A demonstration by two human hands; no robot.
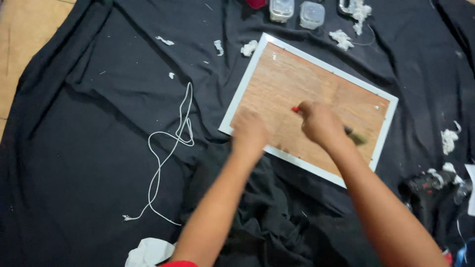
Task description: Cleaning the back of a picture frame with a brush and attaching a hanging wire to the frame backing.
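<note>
Frame: a white-edged picture frame (381, 129) with a brown backing board is laid face down on a black cloth (89, 148).
Left hand (250, 132): pressed flat on the backing near the frame's lower edge.
Right hand (320, 122): closed around a red-tipped tool (295, 109) over the board's middle.
Cord: a white cord (168, 143) is left loose on the cloth, well apart.

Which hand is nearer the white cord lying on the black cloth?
Left. The left hand rests on the frame's near-left edge, just right of the white cord; the right hand is farther right, over the frame's backing.
</note>
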